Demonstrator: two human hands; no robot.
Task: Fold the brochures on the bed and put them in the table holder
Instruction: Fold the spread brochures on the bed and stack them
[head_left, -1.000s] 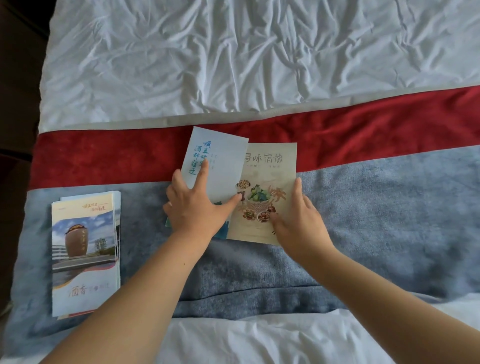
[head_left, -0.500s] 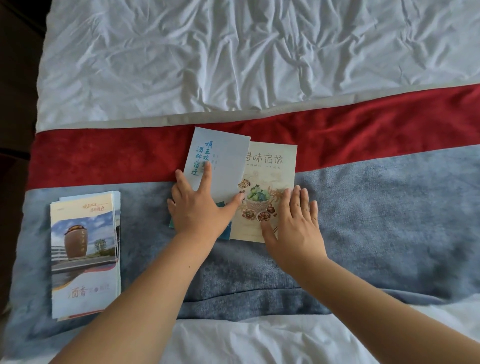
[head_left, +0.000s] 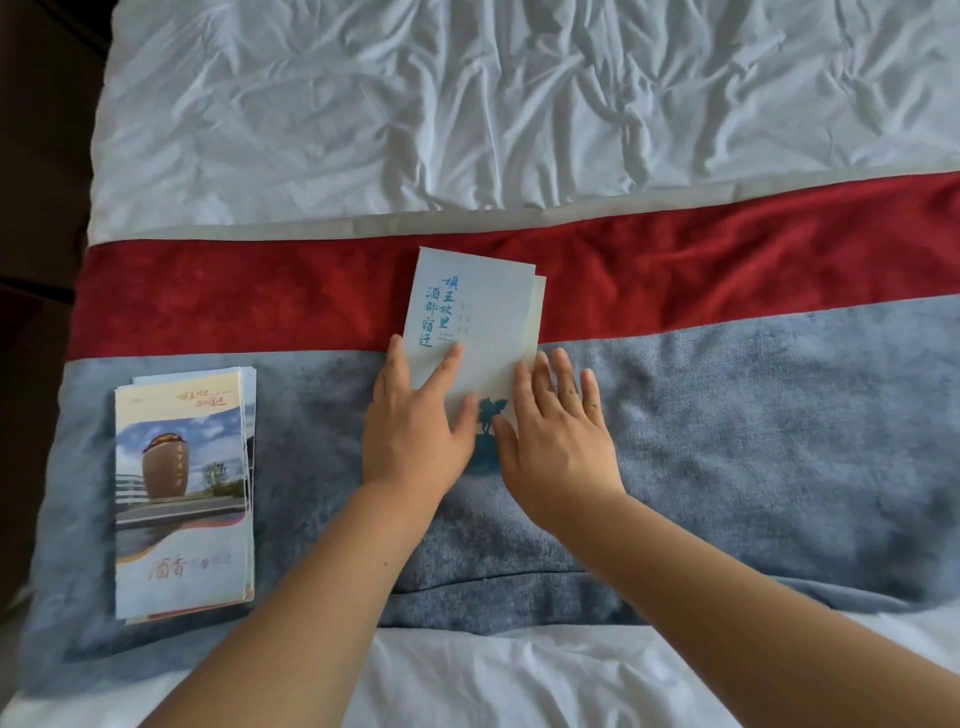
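A pale blue brochure (head_left: 475, 322) with blue lettering lies folded shut on the bed runner, its top end on the red stripe. My left hand (head_left: 415, 426) presses flat on its lower left part. My right hand (head_left: 556, 431) lies flat on its lower right edge, fingers spread. A thin cream strip of the panel beneath shows along the right side. A stack of folded brochures (head_left: 182, 499) with a brown jar picture on top rests on the grey band at the left. No table holder is in view.
The bed runner has a red stripe (head_left: 727, 270) and a grey-blue band (head_left: 779, 426). Wrinkled white bedding (head_left: 519, 104) lies beyond it, and a white sheet (head_left: 493, 675) lies near me. The bed's left edge drops into dark floor (head_left: 41, 208).
The blue panel has swung right over the cream food panel, which is now covered. My right hand slid left onto the folded brochure's right edge, and my left hand stayed pressing.
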